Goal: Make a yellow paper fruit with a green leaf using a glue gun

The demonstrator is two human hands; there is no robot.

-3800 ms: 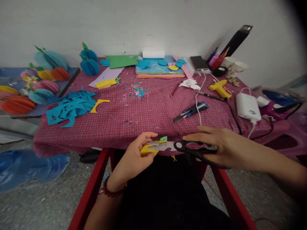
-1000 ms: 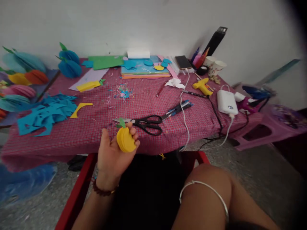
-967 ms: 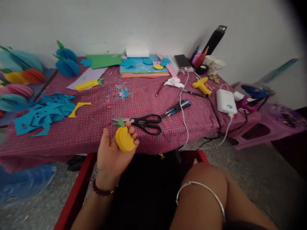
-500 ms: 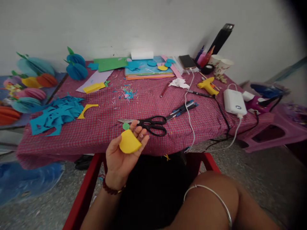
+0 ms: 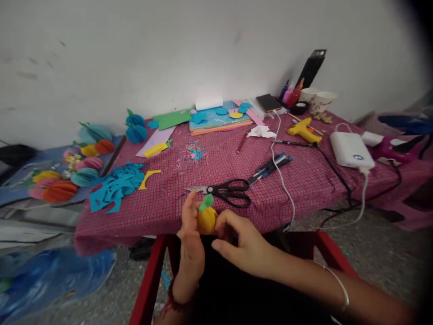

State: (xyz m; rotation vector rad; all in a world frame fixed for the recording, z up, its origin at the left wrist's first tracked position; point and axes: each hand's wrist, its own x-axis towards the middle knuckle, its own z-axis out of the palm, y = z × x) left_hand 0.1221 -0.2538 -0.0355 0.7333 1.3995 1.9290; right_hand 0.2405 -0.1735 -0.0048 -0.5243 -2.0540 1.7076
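Observation:
A small yellow paper fruit [image 5: 207, 220] with a green leaf top [image 5: 206, 202] is held between my hands, just over the table's front edge. My left hand [image 5: 191, 239] supports it from the left, fingers pointing up along its side. At its right edge are the curved fingers of my right hand [image 5: 245, 243], the thumb spread away below. Whether those fingertips press on the paper I cannot tell. Black-handled scissors [image 5: 233, 192] lie right behind my hands, with a blue-black tool [image 5: 270, 168] beside them.
Blue paper scraps [image 5: 118, 185] and finished paper fruits [image 5: 91, 164] are at left. Coloured sheets [image 5: 219, 124], a phone [image 5: 268, 103] and paper cups [image 5: 323, 101] line the back. At right are a yellow glue gun [image 5: 304, 131], a white power box [image 5: 352, 149] and loose cables.
The yellow paper piece, flat-sided in my left palm before, now looks rounded with its leaf upright. My right hand has come up to its right side. The view has swung left.

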